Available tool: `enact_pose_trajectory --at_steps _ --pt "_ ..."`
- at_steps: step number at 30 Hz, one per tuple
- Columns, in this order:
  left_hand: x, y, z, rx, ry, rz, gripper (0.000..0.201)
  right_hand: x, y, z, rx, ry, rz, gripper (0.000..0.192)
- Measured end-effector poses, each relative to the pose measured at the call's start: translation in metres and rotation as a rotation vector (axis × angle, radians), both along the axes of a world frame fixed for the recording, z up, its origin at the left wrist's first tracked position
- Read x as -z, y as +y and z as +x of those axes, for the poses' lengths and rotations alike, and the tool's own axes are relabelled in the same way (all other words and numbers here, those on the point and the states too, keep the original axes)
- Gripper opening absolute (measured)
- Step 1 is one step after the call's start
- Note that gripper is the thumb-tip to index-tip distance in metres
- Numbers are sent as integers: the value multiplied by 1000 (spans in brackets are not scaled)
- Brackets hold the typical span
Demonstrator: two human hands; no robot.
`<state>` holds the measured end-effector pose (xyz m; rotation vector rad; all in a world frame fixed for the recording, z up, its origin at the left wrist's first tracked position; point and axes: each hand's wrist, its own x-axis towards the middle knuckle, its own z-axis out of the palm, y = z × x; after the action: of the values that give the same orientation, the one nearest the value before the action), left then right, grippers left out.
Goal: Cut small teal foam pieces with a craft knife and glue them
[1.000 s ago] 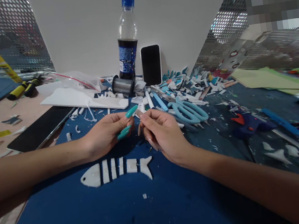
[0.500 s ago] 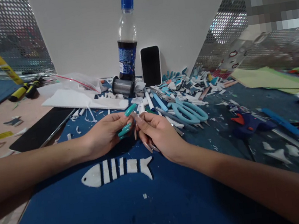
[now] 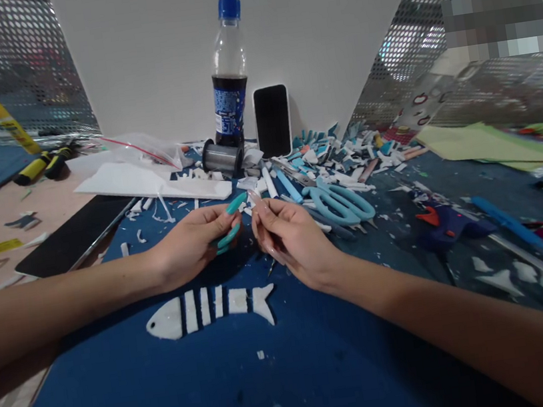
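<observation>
- Here, in the head view, I count one white fish cutout [image 3: 210, 308] lying flat on the blue mat [image 3: 141, 390], sliced into six pieces laid in line with narrow gaps between them.
- Beyond the fish I count one cola bottle [image 3: 229, 74], one phone [image 3: 273, 120] propped upright just right of it, one wire spool [image 3: 223, 158] at the bottle's foot, and one pair of blue scissors [image 3: 341, 199] to the right of the fish, beside a heap of cut scraps [image 3: 340, 153].
- I see one dark tablet [image 3: 71, 235] lying flat to the left of the fish.
- Against half a second ago, the two hands have drawn slightly apart: then the right fingertips met the left hand's, now a small gap shows between them. The right hand has also turned a little, its fingertips pointing more upward. The fish has not moved.
- My left hand [image 3: 191, 244] hovers just above the fish, forearm coming in from the left, fingers curled narrow with the long teal nails pinched together; I cannot tell whether anything is held between them.
- My right hand [image 3: 293, 239] hovers just above and right of the fish's tail, forearm coming in from the lower right, thumb and forefinger closed on a small pale sliver [image 3: 253, 197] that sticks up from the fingertips; I cannot tell what it is.
</observation>
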<state>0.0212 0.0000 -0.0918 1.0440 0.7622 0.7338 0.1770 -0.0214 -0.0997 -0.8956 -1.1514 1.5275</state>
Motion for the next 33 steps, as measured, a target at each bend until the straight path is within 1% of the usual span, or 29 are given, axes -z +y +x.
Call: enact_pose_trajectory --at_steps 8,15,20,23,30,33 --pt "-3 -1 2 -17 23 -13 25 -2 -8 -2 120 -61 63 30" --pt "-6 -2 5 -38 26 -24 35 -3 -8 -3 127 -74 79 31" --pt "-8 -3 5 -45 36 -13 38 -3 -11 -2 142 -104 107 31" --pt "-8 -4 5 -59 46 -32 36 -3 -11 -2 134 -117 114 31" --pt "-7 -3 5 -86 41 -72 27 -1 -9 -3 156 -63 139 31" --pt "-7 -2 5 -63 17 -82 23 -1 -9 -3 160 -57 149 31"
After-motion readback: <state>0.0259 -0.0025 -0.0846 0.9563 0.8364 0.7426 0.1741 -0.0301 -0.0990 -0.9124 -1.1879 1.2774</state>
